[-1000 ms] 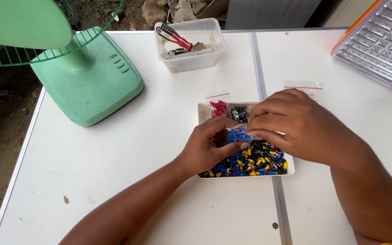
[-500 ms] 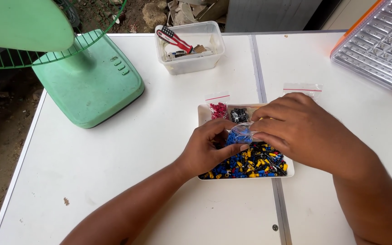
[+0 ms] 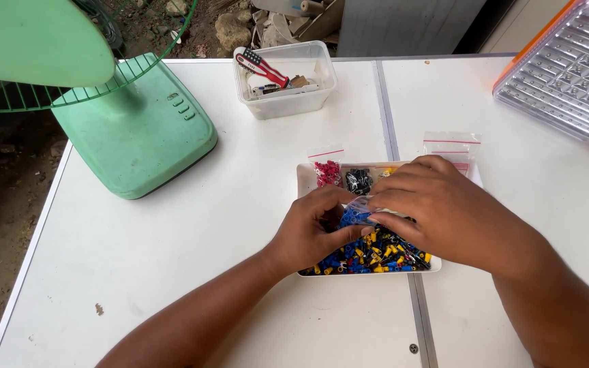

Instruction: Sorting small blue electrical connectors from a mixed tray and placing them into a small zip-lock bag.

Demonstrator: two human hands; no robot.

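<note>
Tray (image 3: 306, 178) of mixed coloured connectors (image 3: 383, 253)

Between my fingers (image 3: 376, 219) I pinch a small clear bag of blue pieces (image 3: 354, 217) over the white tray (image 3: 305, 178). Two more clear bags sit at the tray's far end, one with red pieces (image 3: 328, 172), one with black (image 3: 358, 180). An empty red-striped zip bag (image 3: 452, 146) lies on the desk (image 3: 253, 163) just beyond.

A green table fan (image 3: 114, 116), a clear tub (image 3: 288, 82) holding a red tool (image 3: 262, 67), and a ribbed silver panel (image 3: 570, 68) rest on the white table (image 3: 172, 272)
</note>
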